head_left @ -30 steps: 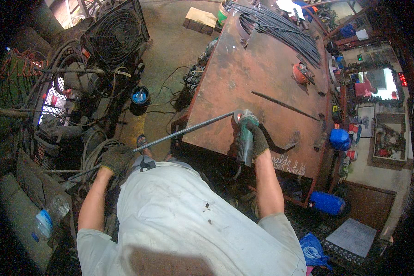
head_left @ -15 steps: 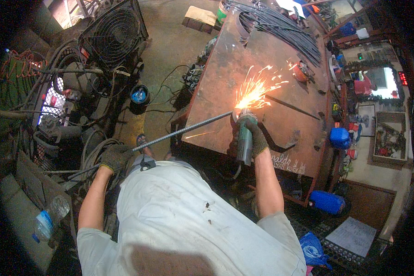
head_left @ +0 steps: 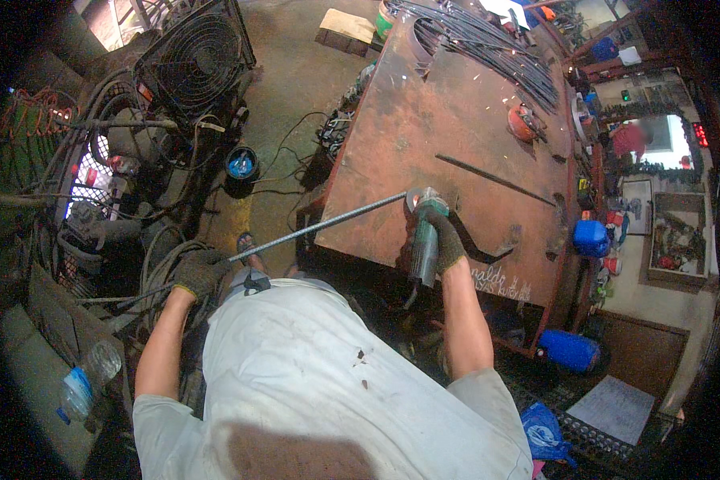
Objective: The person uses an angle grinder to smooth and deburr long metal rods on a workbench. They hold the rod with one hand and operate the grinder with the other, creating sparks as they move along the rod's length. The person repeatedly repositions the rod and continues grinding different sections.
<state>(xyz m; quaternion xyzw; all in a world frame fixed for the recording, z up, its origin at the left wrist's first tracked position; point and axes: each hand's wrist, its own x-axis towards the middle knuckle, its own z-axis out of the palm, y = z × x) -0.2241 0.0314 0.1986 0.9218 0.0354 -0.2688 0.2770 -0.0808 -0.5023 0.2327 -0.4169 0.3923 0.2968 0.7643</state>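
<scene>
My gloved left hand is closed around a long ribbed steel rebar, which slants up to the right over the near left edge of a rusty steel table. In my gloved right hand is a green angle grinder, its body pointing down toward me. The grinder's disc is right at the rebar's far end; whether they touch I cannot tell. A thin dark bar lies on the table beyond the grinder.
A bundle of dark rods and an orange-red tool lie farther back on the table. A big black fan and a dark bucket stand on the left. Blue containers are at the right. A person shows far right.
The bright spray of sparks at the grinder's disc has died away, leaving only a few stray specks near the rods. Both hands, the rebar and the grinder have hardly moved.
</scene>
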